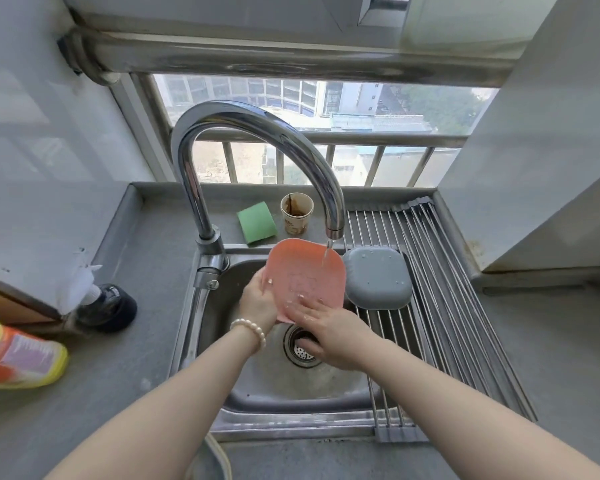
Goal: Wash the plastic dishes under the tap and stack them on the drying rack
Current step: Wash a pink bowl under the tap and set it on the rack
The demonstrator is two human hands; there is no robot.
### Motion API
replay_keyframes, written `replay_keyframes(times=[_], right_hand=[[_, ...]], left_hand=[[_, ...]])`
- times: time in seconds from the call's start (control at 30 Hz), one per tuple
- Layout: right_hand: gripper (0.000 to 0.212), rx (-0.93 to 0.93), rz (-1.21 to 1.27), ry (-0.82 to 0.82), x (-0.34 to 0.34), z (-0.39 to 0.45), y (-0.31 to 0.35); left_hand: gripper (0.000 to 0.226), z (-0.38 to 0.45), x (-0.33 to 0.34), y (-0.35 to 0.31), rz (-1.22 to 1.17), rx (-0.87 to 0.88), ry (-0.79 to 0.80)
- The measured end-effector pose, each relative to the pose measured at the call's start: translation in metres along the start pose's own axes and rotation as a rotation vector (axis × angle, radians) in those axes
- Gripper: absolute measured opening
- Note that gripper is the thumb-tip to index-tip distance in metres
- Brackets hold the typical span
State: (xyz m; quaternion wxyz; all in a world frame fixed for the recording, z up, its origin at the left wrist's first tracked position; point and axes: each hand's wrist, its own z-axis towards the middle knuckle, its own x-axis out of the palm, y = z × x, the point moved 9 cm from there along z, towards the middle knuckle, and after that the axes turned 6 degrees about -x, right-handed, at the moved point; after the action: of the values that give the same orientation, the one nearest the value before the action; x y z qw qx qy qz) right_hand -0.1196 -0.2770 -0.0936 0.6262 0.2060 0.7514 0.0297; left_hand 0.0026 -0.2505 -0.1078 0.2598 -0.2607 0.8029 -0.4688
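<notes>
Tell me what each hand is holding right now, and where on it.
The left hand grips the pink plate by its left edge, tilted under the tap. The right hand holds nothing; its straight fingers rub the plate's lower face.

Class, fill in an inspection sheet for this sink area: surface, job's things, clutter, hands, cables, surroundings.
Surface: grey counter around steel sink.
Job's things: pink dish under running tap; grey dish upside down on drying rack.
Clutter: green sponge, stained paper cup, dark bottle, orange-yellow bottle.
Hands: left hand grips the pink dish's edge; right hand rubs its face with flat fingers.
Cables: nothing seen.
Surroundings: barred window, tiled walls.
</notes>
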Motion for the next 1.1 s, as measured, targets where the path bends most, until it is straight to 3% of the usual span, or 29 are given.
replay_keyframes(times=[0.07,0.17,0.3,0.43,0.5,0.63,0.73,0.8,0.9,1.0,1.07,1.1], right_hand=[[0.075,0.081,-0.058,-0.021,0.006,0.003,-0.009],[0.099,0.299,-0.029,0.037,0.019,0.004,-0.029],[0.109,0.332,0.129,0.19,0.026,0.016,-0.021],[0.088,0.141,0.163,0.225,0.025,0.034,0.015],[0.063,0.076,0.002,0.238,0.023,0.037,0.031],[0.008,-0.082,-0.321,0.005,-0.003,0.024,0.057],[0.019,-0.099,-0.376,-0.373,-0.026,-0.003,0.047],[0.014,-0.047,-0.41,-0.481,-0.026,-0.021,0.029],[0.024,0.152,-0.453,-0.388,-0.016,-0.032,-0.006],[0.05,0.329,-0.346,-0.287,-0.002,-0.029,-0.029],[0.048,0.359,-0.205,-0.3,0.002,-0.025,-0.032],[0.042,0.336,-0.061,-0.327,0.004,-0.023,-0.033]], left_hand=[[0.044,-0.001,-0.004,-0.015,0.304,0.09,-0.048],[0.056,-0.008,0.004,-0.019,0.528,0.075,0.021],[0.031,-0.006,-0.006,-0.005,0.426,-0.047,0.074],[0.019,-0.007,-0.009,0.041,0.007,-0.329,0.138],[0.028,-0.011,-0.009,0.058,-0.169,-0.443,0.124],[0.052,-0.011,-0.003,0.07,-0.269,-0.494,0.111],[0.047,-0.011,0.0,0.064,-0.363,-0.466,0.064],[0.049,-0.008,-0.002,0.055,-0.391,-0.408,0.037],[0.043,-0.007,0.0,0.038,-0.294,-0.31,0.085],[0.022,-0.003,0.001,0.024,0.003,-0.185,0.113],[0.009,-0.002,0.001,0.016,0.173,-0.13,0.125],[0.023,0.001,-0.001,0.018,0.216,-0.133,0.125]])
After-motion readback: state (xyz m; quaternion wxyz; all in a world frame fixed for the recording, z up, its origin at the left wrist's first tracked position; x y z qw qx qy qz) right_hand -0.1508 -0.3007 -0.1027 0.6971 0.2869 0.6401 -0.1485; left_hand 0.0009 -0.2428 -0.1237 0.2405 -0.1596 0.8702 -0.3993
